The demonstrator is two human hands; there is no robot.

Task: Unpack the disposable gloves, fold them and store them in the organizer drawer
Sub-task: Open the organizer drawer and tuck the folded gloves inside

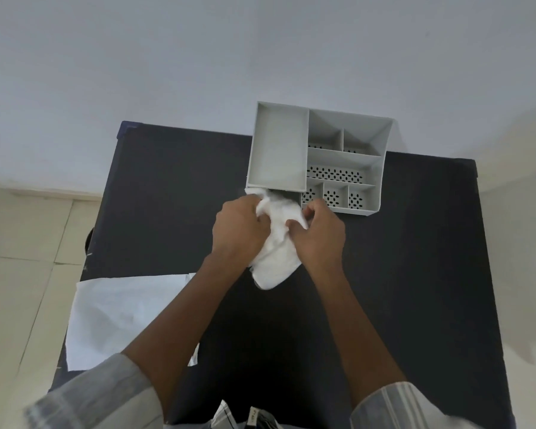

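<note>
A bundle of white translucent disposable gloves (276,252) hangs crumpled between both hands above the black table (415,274). My left hand (239,230) grips its left side and my right hand (319,236) pinches its right side. Just beyond them stands the grey organizer (347,140), with several compartments with perforated floors. Its large plain section (277,147) sits at the left. The upper end of the gloves reaches the organizer's front edge, where a dark gap shows under that section.
A flat white plastic sheet or bag (121,317) lies on the table's near left, partly under my left forearm. The table ends close to the white wall behind the organizer. Pale floor tiles lie to the left.
</note>
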